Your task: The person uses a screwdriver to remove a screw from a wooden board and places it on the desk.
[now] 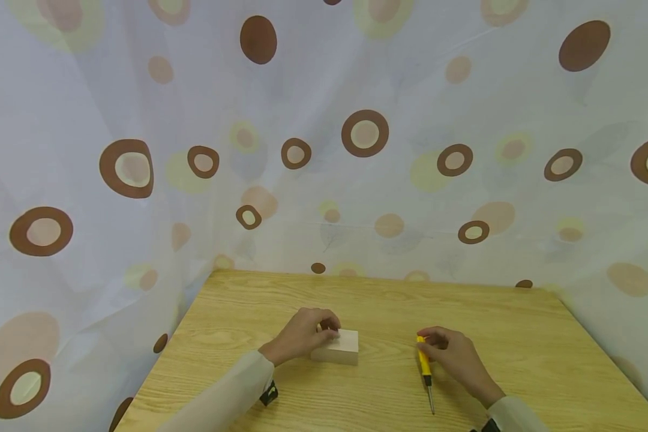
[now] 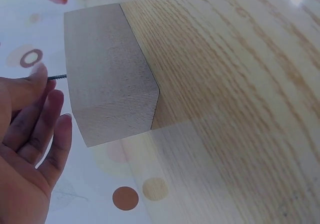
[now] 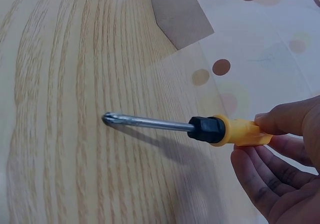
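Note:
A pale wooden block point(image 1: 341, 348) lies on the table left of centre. My left hand point(image 1: 305, 333) pinches a dark threaded screw point(image 2: 57, 77) between thumb and forefinger, its shaft meeting the block's top face in the left wrist view. To the right, my right hand point(image 1: 456, 354) holds a screwdriver point(image 1: 424, 363) by the end of its yellow handle point(image 3: 245, 132). Its black collar point(image 3: 206, 129) and metal shaft point(image 3: 155, 123) point down toward the table, with the cross-shaped tip point(image 3: 108, 118) toward the person in the head view. The screw's head is hidden by the fingers.
The wood-grain table point(image 1: 399, 306) spreads under both hands. Behind it and at its sides hangs a white curtain point(image 1: 313, 90) with brown, pink and yellow spots and rings. A black strap point(image 1: 269, 393) shows at the left sleeve's cuff.

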### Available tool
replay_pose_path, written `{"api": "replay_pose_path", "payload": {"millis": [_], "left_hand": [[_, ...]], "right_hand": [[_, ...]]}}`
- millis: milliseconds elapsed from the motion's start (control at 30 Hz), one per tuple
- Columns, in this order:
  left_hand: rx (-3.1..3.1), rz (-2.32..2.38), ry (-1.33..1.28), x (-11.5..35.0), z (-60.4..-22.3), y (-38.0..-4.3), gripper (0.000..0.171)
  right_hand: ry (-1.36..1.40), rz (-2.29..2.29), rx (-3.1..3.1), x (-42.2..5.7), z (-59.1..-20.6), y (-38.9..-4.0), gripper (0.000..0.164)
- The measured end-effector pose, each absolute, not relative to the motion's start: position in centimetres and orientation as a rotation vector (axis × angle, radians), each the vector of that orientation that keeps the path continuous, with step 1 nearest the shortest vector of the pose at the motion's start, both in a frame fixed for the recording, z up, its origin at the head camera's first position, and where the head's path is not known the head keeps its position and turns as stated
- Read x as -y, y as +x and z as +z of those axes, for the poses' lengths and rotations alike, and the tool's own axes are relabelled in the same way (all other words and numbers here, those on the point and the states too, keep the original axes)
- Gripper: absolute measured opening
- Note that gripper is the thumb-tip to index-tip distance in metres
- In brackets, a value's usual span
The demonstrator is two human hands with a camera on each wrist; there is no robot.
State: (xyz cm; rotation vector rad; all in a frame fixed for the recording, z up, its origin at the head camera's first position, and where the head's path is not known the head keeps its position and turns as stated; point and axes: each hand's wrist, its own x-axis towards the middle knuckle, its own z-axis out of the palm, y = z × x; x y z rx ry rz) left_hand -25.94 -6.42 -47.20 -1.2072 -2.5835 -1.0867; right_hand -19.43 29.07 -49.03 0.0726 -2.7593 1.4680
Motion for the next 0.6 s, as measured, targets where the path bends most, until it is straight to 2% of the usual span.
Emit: {"api": "replay_pose_path", "payload": {"millis": [333, 600], "left_hand": [[2.596, -1.034, -1.208, 6.41, -47.11, -25.94, 0.012], [2.583, -1.023, -1.209, 6.34, -47.26, -26.05, 0.008]], "right_hand": [[0.077, 1.484, 2.752, -29.06, -48.94, -19.31, 0.034], [0.067, 1.494, 2.752, -29.12, -48.97, -19.26, 0.033]]}}
